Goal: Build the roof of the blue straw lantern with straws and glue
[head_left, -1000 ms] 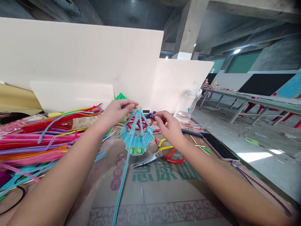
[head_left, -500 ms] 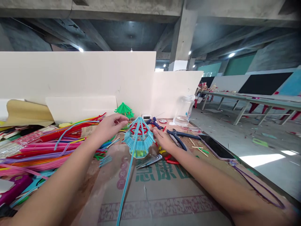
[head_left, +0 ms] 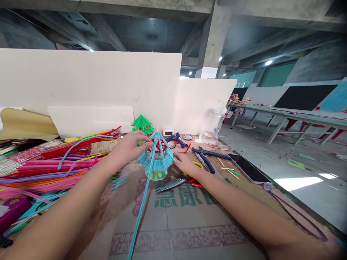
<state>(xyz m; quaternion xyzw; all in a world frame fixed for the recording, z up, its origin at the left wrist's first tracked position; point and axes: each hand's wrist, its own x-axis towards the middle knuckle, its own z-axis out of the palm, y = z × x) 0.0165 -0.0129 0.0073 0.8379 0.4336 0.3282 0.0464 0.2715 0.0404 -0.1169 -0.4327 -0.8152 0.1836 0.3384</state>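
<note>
Scissors, blue pliers, a glue gun, a phone and a clear jar are crowding the cardboard mat; fuzzy craft wires are piling up on the left. A small blue lantern is standing upright at the mat's far edge, peak pointing up, one long blue wire trailing toward the camera. The left hand is pinching its roof; the right hand is lying flat beside it, fingers together.

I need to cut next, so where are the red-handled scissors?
In the head view, the red-handled scissors lie on the cardboard, right of the blue pavilion, beneath the right hand.
</note>
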